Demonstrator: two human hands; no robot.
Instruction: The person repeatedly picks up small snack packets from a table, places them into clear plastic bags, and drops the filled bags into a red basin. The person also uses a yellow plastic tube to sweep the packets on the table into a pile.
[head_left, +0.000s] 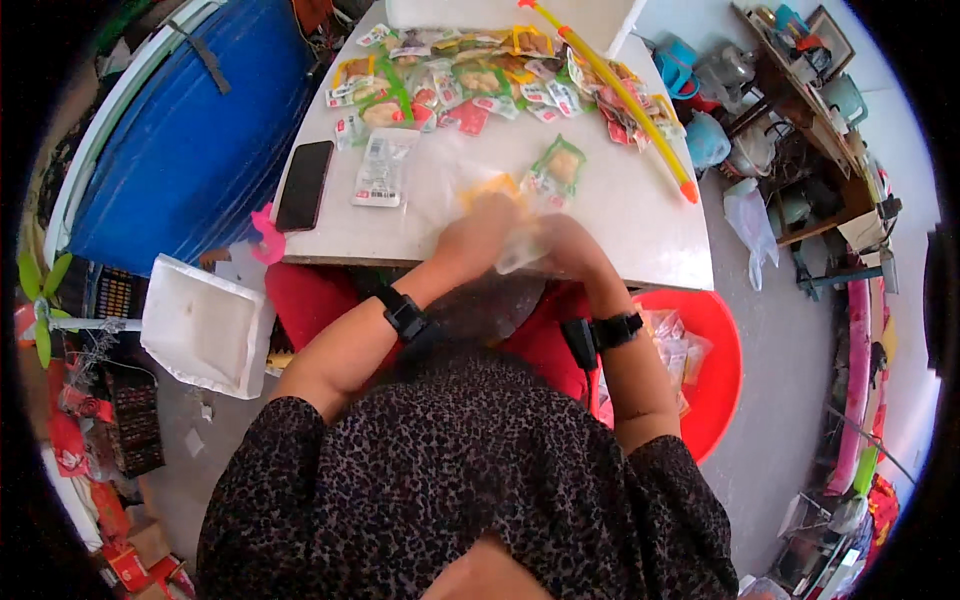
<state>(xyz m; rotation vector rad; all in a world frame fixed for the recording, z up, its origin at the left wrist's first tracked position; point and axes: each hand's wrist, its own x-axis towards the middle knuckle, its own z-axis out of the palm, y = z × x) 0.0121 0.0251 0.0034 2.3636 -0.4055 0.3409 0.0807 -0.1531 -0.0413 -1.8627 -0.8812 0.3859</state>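
Both my hands are close together over the near edge of the white table, smeared by motion. A clear plastic bag (521, 250) is between them, and my right hand (570, 247) is closed on its edge. My left hand (480, 235) is right beside a blurred yellow-edged packet (497, 187); its fingers are too smeared to make out. Just beyond my right hand lies a green-edged clear food packet (560, 165). A white printed pouch (385, 168) lies to the left of the bag. Many small sealed food packets (470, 80) are heaped across the far side.
A black phone (305, 186) lies at the table's left edge. On the right, a yellow tube with orange ends (630, 100) lies across the packets. A red basin (722, 370) with clear packets stands below right. A white foam box (205, 325) is at lower left, beside a blue tub (200, 140).
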